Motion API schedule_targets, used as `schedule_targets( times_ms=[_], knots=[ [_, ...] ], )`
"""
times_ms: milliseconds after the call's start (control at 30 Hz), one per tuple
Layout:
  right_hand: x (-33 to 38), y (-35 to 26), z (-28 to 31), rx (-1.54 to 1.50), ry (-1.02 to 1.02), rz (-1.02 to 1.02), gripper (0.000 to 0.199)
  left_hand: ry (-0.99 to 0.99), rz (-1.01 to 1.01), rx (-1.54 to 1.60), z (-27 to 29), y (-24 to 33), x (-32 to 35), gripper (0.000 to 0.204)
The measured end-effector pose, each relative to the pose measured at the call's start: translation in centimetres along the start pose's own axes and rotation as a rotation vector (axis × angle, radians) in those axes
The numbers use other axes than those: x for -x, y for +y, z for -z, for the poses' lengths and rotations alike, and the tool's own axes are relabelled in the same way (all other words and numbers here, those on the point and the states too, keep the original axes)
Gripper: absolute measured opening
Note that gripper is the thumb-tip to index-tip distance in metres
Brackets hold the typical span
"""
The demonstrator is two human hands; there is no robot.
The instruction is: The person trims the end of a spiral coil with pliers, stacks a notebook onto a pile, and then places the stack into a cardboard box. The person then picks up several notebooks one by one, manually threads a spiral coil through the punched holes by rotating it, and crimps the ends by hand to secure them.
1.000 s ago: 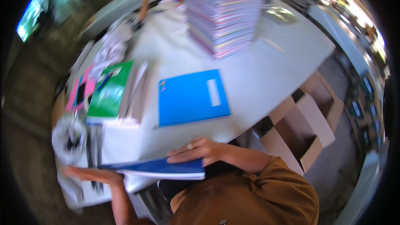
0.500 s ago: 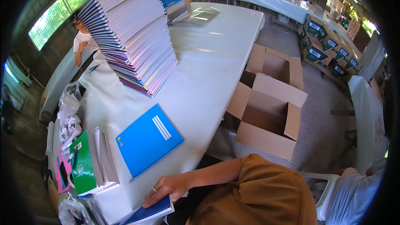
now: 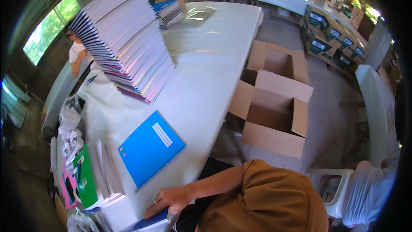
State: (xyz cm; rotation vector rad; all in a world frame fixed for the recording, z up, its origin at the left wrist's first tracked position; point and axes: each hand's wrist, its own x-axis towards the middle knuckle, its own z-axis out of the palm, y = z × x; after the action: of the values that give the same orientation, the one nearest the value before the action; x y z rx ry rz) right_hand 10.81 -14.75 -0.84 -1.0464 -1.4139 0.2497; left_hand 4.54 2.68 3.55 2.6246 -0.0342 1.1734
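My right hand (image 3: 168, 199) comes in from the brown sleeve, a ring on one finger. Its fingers are closed over the upper edge of a dark blue notebook (image 3: 151, 222), which the lower rim of the picture cuts off. My left hand is out of sight. Just beyond the right hand, a bright blue spiral notebook (image 3: 151, 150) with a white-lined label lies flat on the table. To its left are a green notebook (image 3: 86, 178) and several thick grey-white stacked books (image 3: 107, 172), standing on edge or leaning; their exact lie is hard to tell.
A tall, leaning stack of spiral notebooks (image 3: 124, 43) rises from the white table (image 3: 206, 68). Clear plastic wrapping (image 3: 71, 124) lines the left edge. Open cardboard boxes (image 3: 274, 111) stand right of the table. A seated person (image 3: 371, 189) is at the right, another (image 3: 78, 56) behind the stack.
The whole view has shifted slightly. My right hand stays on the dark blue notebook, and less of that notebook's cover shows now. The bright blue notebook has not visibly moved on the table.
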Motion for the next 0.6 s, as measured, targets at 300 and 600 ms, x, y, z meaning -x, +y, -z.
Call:
schedule_targets(
  times_ms=[300,600],
  knots=[
    [-0.7,-0.4,-1.0,0.025,0.088,-0.094,0.050,-0.016,-0.027,0.011,-0.4,0.3,-0.3,0.098],
    [-0.7,-0.1,-1.7,0.142,0.011,-0.018,0.050,0.015,-0.041,-0.031,1.6,-0.5,0.1,0.095]
  ],
)
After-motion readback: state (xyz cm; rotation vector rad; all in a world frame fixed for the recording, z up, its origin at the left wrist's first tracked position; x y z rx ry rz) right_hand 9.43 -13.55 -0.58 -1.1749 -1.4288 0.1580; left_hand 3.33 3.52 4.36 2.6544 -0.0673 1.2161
